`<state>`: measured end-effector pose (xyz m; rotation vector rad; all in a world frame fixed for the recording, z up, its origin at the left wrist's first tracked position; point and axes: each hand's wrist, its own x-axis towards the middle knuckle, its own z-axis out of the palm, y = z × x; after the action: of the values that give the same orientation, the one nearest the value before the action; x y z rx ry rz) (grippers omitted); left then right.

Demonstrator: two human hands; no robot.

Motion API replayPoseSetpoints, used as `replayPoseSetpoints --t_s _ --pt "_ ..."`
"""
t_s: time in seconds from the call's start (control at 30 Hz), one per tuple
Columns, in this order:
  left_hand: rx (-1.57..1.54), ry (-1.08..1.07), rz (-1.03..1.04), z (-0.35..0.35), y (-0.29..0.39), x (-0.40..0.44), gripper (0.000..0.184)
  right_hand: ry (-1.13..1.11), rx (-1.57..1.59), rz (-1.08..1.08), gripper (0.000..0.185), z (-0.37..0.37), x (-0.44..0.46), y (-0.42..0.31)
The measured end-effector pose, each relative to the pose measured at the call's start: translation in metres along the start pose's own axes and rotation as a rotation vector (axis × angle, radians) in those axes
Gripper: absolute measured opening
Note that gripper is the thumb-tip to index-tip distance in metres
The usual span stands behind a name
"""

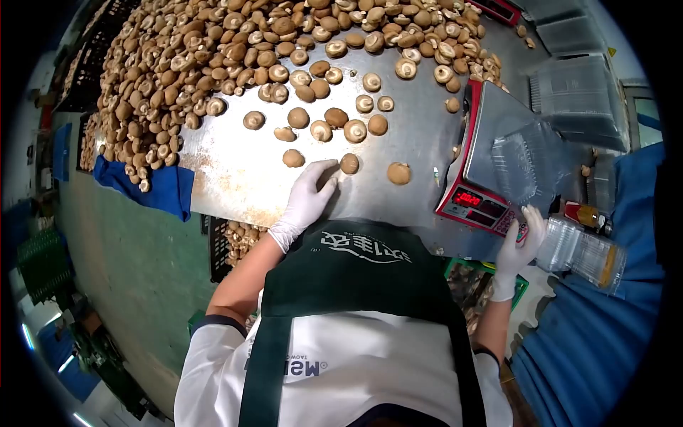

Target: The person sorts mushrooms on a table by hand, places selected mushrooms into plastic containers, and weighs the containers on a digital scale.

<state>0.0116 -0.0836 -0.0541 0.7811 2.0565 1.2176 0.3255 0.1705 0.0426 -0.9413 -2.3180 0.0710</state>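
My left hand [310, 193], in a white glove, rests low over the metal table. Its thumb and fingers are apart with nothing between them, and the fingertips come close to a brown shiitake mushroom [349, 164]. To the right, my gloved right hand [521, 245] is at the keypad of a red scale [455, 208], fingers spread and holding nothing. I cannot tell whether a fingertip presses a key. Red digits glow on the scale's display. On its platform lies a clear plastic tray [515, 171]. Another shiitake mushroom [399, 173] sits between my left hand and the scale.
A large heap of shiitake mushrooms [171, 78] covers the table's far and left parts, with several loose ones nearer me. Stacked clear trays [580, 92] stand beyond the scale. Wrapped plastic packs [582, 250] lie at right. A crate of mushrooms [238, 244] sits below the table edge.
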Motion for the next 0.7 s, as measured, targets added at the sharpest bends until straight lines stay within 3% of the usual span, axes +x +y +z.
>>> replayPoseSetpoints --t_s 0.1,0.23,0.3,0.33,0.43,0.47,0.5,0.57,0.63,0.7 --pt "0.006 -0.077 -0.049 0.004 0.004 -0.005 0.034 -0.048 0.428 0.166 0.034 0.027 -0.01 -0.048" --pt "-0.112 -0.115 -0.132 0.009 0.005 -0.013 0.034 -0.389 0.43 -0.03 0.043 0.104 -0.002 -0.118" --pt "-0.362 -0.129 -0.228 0.01 -0.005 -0.016 0.033 -0.539 0.346 -0.05 0.045 0.157 -0.022 -0.111" --pt "-0.489 -0.139 -0.273 0.011 -0.008 -0.015 0.033 -0.582 0.383 0.054 0.048 0.163 -0.019 -0.117" --pt "-0.944 -0.233 -0.474 0.002 -0.006 -0.011 0.04 -0.546 0.656 0.063 0.05 0.153 -0.002 -0.152" --pt "-1.053 -0.25 -0.525 -0.001 0.006 -0.011 0.047 -0.614 0.687 -0.071 0.051 0.146 0.004 -0.166" --pt "-1.178 -0.226 -0.535 -0.001 0.013 -0.012 0.05 -0.698 0.774 -0.12 0.052 0.144 0.008 -0.179" --pt "-1.357 -0.225 -0.494 -0.001 0.005 -0.009 0.042 -0.716 0.974 -0.004 0.052 0.152 0.013 -0.189" --pt "-1.26 -0.151 -0.51 -0.007 -0.007 -0.009 0.034 -0.535 0.837 -0.027 0.052 0.184 0.03 -0.188" --pt "-1.101 -0.098 -0.471 -0.018 -0.012 -0.006 0.02 -0.518 0.52 -0.19 0.052 0.206 0.049 -0.187"
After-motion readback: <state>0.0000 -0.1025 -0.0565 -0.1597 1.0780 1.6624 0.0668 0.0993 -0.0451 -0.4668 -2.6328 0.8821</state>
